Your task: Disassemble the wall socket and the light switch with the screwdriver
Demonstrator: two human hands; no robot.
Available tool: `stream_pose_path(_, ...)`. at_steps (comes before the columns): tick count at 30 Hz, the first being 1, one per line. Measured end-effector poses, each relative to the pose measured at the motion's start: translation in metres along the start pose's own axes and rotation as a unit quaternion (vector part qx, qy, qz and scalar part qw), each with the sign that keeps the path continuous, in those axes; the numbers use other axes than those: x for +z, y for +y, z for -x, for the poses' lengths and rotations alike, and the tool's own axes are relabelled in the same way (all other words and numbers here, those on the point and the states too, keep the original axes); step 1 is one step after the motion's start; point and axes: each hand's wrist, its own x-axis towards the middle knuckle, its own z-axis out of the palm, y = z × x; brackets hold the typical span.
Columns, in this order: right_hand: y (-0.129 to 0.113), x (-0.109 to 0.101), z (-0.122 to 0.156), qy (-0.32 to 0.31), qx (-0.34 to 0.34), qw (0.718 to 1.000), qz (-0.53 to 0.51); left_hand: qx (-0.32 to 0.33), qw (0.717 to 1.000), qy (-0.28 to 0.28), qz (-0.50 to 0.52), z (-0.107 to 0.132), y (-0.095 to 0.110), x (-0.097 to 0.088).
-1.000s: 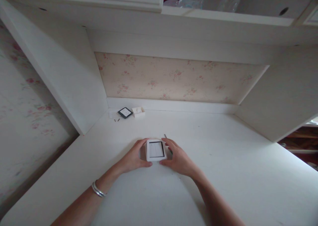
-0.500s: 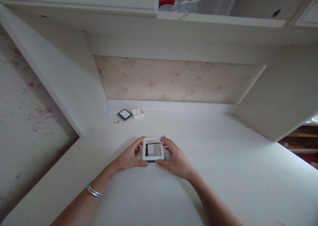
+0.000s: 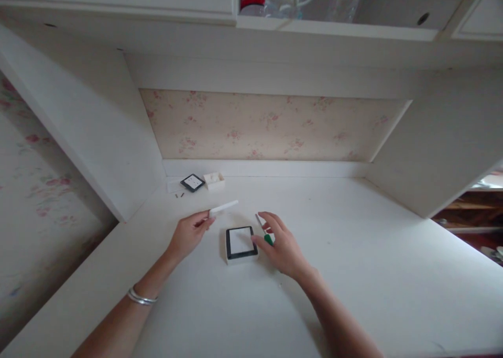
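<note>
Gripped by its right end between thumb and fingers, a white square frame (image 3: 226,207) is tilted nearly edge-on in my left hand (image 3: 191,233). Below and to its right, a white box with a black rim and a pale inner panel (image 3: 240,241) rests on the table. My right hand (image 3: 283,245) is open, fingers curved and apart. Its thumb is at the right edge of the black rim; whether it presses there I cannot tell. A screwdriver with a green handle (image 3: 268,239) and metal shaft lies beneath that hand, partly hidden by the fingers.
Toward the back left of the white table (image 3: 353,284) are a black-rimmed square plate (image 3: 192,182), a small open cream box (image 3: 214,180) and two tiny dark pieces (image 3: 179,195). Side panels and an overhead shelf (image 3: 334,29) with bottles enclose the table.
The white frame has come off the black-rimmed box and moved up and left in my left hand. My right hand has let go of the frame and stays beside the box.
</note>
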Motion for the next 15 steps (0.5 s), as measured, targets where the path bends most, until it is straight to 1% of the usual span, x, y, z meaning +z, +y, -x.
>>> stream_pose_path(1, 0.003, -0.005, -0.002, 0.01, 0.03, 0.999, 0.017, 0.028, 0.997, 0.03, -0.063, -0.005, -0.007, -0.003)
stream_pose_path(2, 0.007, -0.01, -0.003, 0.011, 0.059, 0.997, 0.038, 0.054, 0.99, 0.048, -0.118, -0.01, -0.015, -0.005)
stream_pose_path(3, 0.012, -0.014, -0.004, 0.002, 0.085, 0.994, 0.062, 0.069, 0.982, 0.053, -0.169, -0.015, -0.022, -0.006)
stream_pose_path(5, 0.023, -0.023, -0.002, -0.04, 0.118, 0.986, 0.108, 0.074, 0.96, 0.046, -0.265, -0.025, -0.037, -0.009)
stream_pose_path(8, 0.036, -0.03, 0.005, -0.129, 0.126, 0.973, 0.143, 0.057, 0.929, 0.019, -0.365, -0.041, -0.054, -0.01)
stream_pose_path(11, 0.042, -0.03, 0.012, -0.196, 0.12, 0.965, 0.128, 0.039, 0.914, -0.003, -0.404, -0.056, -0.064, -0.011)
stream_pose_path(13, 0.042, -0.029, 0.014, -0.21, 0.125, 0.962, 0.12, 0.034, 0.913, -0.003, -0.406, -0.063, -0.066, -0.009)
stream_pose_path(15, 0.041, -0.029, 0.015, -0.217, 0.127, 0.961, 0.111, 0.035, 0.919, 0.019, -0.391, -0.063, -0.063, -0.004)
